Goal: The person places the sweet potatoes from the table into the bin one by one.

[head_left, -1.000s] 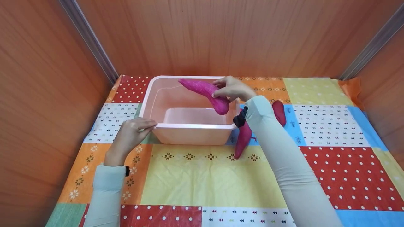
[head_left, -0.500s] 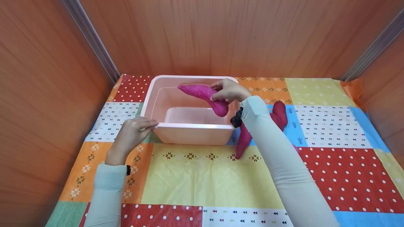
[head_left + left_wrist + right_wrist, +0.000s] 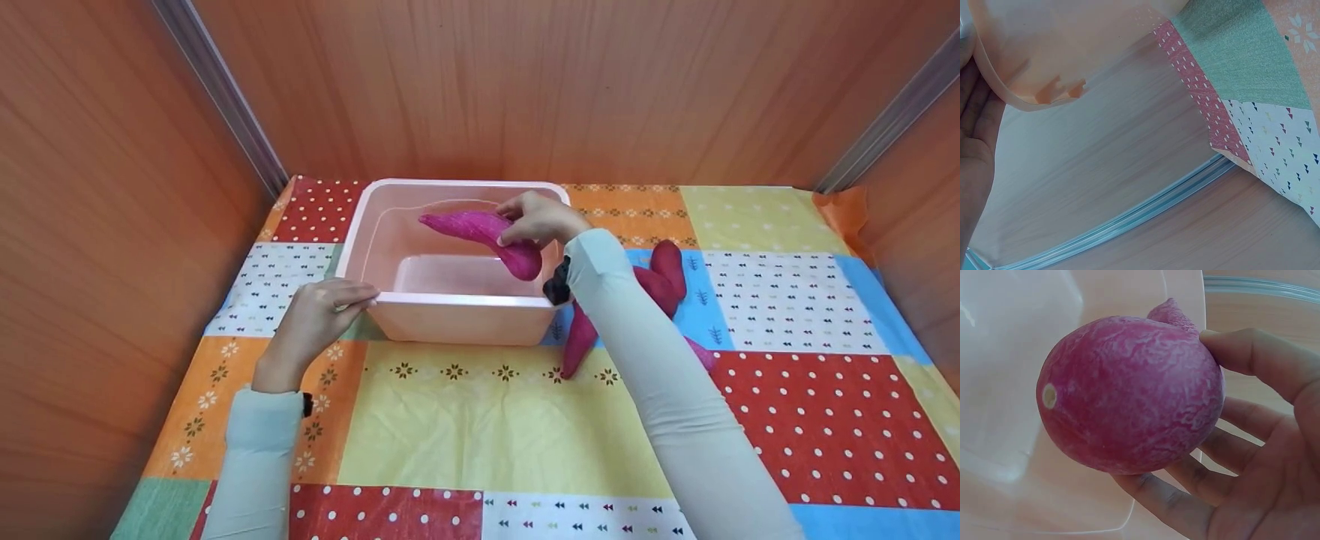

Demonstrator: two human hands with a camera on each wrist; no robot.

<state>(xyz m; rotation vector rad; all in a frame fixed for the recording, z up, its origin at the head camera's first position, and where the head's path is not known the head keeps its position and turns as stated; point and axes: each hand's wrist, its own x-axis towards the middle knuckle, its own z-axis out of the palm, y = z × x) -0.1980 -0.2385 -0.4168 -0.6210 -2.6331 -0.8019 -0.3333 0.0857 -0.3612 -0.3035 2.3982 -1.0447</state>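
A pink plastic tub (image 3: 461, 321) stands on a patchwork tablecloth, its inner floor bare in the head view. My left hand (image 3: 319, 319) grips the tub's near left rim, thumb and fingers on either side of it; the left wrist view shows fingers against the tub wall (image 3: 994, 73). Over the tub's opening my right hand (image 3: 541, 219) holds a magenta sweet potato (image 3: 480, 229) between thumb and fingers. Its tapered end points left and its thick end hangs low at the right. Up close, the sweet potato (image 3: 1129, 394) has whitish wrinkled marks and a pale round stub.
Right of the tub lie more sweet potatoes: one (image 3: 579, 341) beside its wall, a darker red one (image 3: 667, 270), and another (image 3: 701, 354) partly hidden by the right sleeve (image 3: 660, 360). Wood-grain panels (image 3: 495, 90) enclose the back and both sides.
The right hand has lowered the sweet potato slightly into the tub's opening and shifted a little left. More of the sweet potatoes behind the right forearm now show. The left hand stays on the rim.
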